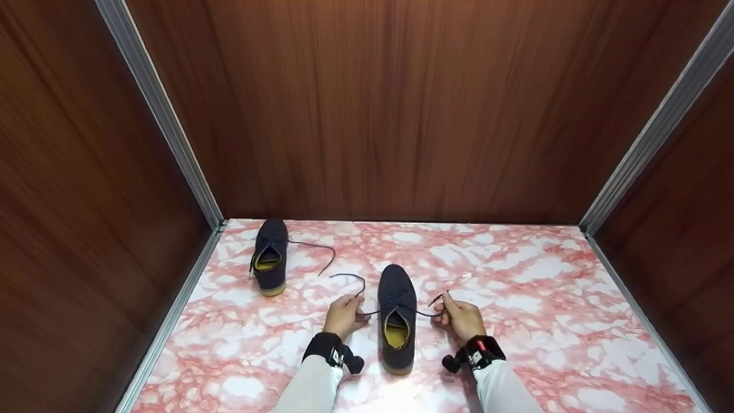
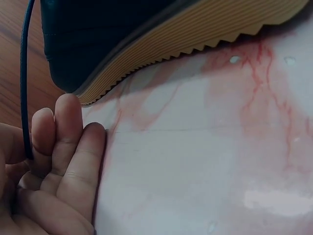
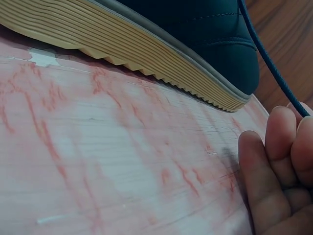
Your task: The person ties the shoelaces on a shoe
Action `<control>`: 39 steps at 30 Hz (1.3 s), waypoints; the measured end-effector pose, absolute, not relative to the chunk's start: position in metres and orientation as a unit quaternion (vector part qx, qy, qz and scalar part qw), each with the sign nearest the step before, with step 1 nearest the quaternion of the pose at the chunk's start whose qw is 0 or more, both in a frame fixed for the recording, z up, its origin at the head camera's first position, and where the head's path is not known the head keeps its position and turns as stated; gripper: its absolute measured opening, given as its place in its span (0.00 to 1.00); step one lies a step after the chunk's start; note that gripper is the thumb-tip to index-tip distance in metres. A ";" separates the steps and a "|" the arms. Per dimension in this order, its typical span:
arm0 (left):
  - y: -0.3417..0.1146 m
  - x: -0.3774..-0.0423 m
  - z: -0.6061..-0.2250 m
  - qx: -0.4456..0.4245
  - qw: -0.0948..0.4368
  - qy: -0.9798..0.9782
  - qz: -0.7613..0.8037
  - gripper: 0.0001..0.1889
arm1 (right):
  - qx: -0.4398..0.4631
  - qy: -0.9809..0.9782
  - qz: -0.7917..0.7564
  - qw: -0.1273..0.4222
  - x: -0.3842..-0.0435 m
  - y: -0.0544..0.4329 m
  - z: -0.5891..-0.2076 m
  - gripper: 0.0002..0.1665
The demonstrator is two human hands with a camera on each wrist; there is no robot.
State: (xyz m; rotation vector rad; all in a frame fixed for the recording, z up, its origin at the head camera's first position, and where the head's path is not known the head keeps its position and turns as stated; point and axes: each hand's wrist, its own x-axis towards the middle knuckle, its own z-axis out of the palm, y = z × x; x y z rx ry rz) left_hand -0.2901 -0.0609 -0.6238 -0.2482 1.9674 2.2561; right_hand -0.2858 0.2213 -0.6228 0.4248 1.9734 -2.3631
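A dark navy lace-up shoe (image 1: 397, 282) with a yellow lining stands between the two hands, toe pointing away. My left hand (image 1: 344, 316) pinches one end of its shoelace (image 2: 24, 78), whose loose tip curls out beyond the fingers. On the other side, the right hand (image 1: 460, 317) pinches the opposite lace end (image 3: 269, 61), with a short tail sticking up past the fingertips. Both lace ends run out sideways from the eyelets. The wrist views show the ridged tan sole (image 3: 146, 54) resting on the surface, near the fingers but apart from them.
A matching shoe (image 1: 272, 230) stands at the back left, one lace (image 1: 314, 245) trailing right. The red-and-white marbled surface (image 1: 550, 344) is bounded by brown wood-grain panels (image 1: 390, 115) at the back and sides, with grey metal strips (image 1: 166, 120) along the corners.
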 end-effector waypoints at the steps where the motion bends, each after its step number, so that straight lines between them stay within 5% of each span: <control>1: -0.061 -0.290 -0.624 -0.080 0.069 0.657 0.747 0.19 | 0.138 0.637 -0.758 0.017 -0.286 0.221 -0.623 0.27; 21: -0.066 -0.291 -0.622 -0.103 0.095 0.615 0.776 0.12 | 0.135 0.646 -0.751 0.025 -0.287 0.216 -0.624 0.17; 39: -0.063 -0.288 -0.625 -0.065 0.084 0.646 0.756 0.12 | 0.061 0.776 -0.627 0.011 -0.297 0.223 -0.590 0.22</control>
